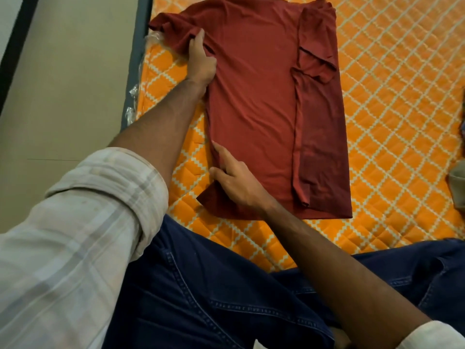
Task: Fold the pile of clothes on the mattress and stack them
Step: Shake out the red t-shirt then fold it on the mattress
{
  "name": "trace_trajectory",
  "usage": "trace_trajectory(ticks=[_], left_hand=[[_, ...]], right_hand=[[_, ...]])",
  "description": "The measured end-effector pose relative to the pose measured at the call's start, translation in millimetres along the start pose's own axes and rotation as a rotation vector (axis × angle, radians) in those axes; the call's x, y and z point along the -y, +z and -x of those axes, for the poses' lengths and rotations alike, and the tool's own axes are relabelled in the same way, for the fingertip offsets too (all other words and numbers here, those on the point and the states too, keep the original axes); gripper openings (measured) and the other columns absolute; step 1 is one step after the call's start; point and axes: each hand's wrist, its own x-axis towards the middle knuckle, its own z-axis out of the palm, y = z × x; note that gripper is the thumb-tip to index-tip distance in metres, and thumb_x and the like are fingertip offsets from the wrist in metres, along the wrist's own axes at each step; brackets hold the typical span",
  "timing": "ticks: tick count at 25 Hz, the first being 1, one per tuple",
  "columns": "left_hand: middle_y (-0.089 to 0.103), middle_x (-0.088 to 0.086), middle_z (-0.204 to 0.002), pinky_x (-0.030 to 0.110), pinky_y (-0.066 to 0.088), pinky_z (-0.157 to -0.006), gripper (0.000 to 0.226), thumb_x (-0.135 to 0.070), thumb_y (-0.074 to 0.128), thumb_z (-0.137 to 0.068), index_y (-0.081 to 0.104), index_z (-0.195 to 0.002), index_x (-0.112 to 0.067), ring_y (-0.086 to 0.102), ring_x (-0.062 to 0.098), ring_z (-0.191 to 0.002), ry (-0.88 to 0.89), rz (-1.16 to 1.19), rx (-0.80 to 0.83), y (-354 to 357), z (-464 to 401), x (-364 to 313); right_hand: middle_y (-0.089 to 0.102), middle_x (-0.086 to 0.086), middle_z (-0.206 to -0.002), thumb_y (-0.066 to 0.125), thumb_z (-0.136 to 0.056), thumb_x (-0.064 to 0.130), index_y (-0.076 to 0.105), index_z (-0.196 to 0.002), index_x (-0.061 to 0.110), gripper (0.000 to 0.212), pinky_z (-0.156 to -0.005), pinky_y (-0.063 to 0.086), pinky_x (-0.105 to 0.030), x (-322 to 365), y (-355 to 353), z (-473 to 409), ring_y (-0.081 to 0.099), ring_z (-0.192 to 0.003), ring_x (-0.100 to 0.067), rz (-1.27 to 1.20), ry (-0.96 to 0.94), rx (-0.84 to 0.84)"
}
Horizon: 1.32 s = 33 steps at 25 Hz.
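Note:
A dark red T-shirt (254, 102) lies flat on the orange quilted mattress (392, 102), collar away from me. Its right side and right sleeve are folded in over the body. My left hand (201, 59) holds the shirt at the left armpit, thumb on top beside the spread left sleeve and fingers tucked into the cloth. My right hand (234, 180) pinches the shirt's left edge near the hem, index finger lying along the edge. The hem corner sticks out under that hand.
My legs in blue jeans (226, 285) are at the mattress's near edge. The grey mattress side with clear plastic wrap (133, 91) borders the pale floor (70, 84) on the left. Bits of other cloth (456, 182) show at the right edge.

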Motion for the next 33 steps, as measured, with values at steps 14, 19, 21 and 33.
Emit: trace_trajectory(ticks=[14, 19, 21, 33], left_hand=[[-0.011, 0.024, -0.164, 0.038, 0.003, -0.122, 0.080, -0.037, 0.046, -0.106, -0.005, -0.160, -0.009, -0.007, 0.032, -0.154, 0.153, -0.168, 0.271, 95, 8, -79], [0.001, 0.024, -0.164, 0.043, 0.003, -0.123, 0.084, -0.046, 0.044, -0.104, -0.006, -0.159, -0.007, 0.002, 0.035, -0.154, 0.169, -0.352, 0.285, 154, -1, -76], [0.008, 0.020, -0.164, 0.045, 0.004, -0.123, 0.084, -0.048, 0.042, -0.104, -0.005, -0.159, -0.007, 0.007, 0.034, -0.153, 0.184, -0.478, 0.257, 170, -1, -68], [0.027, 0.018, -0.161, 0.050, 0.005, -0.123, 0.074, -0.054, 0.028, -0.105, 0.008, -0.160, -0.008, 0.019, 0.030, -0.151, 0.446, -0.912, 0.265, 184, -9, -43]], right_hand=[[0.061, 0.000, -0.073, 0.043, -0.107, 0.029, 0.004, -0.161, 0.038, 0.067, -0.086, 0.048, -0.049, -27, -81, 47, 0.063, -0.075, -0.025, 0.127, -0.062, -0.094], [0.055, 0.001, -0.073, 0.045, -0.106, 0.031, -0.008, -0.160, 0.038, 0.076, -0.071, 0.053, -0.046, -58, -107, 64, 0.064, -0.070, -0.031, 0.370, -0.024, -0.153], [0.054, 0.001, -0.075, 0.047, -0.103, 0.031, -0.007, -0.161, 0.036, 0.079, -0.068, 0.053, -0.045, -70, -113, 66, 0.064, -0.071, -0.033, 0.463, -0.017, -0.158], [0.069, -0.009, -0.105, 0.054, -0.098, 0.039, 0.013, -0.160, 0.033, 0.074, -0.068, 0.040, -0.036, -99, -118, 70, 0.068, -0.094, -0.033, 0.659, 0.003, -0.025]])
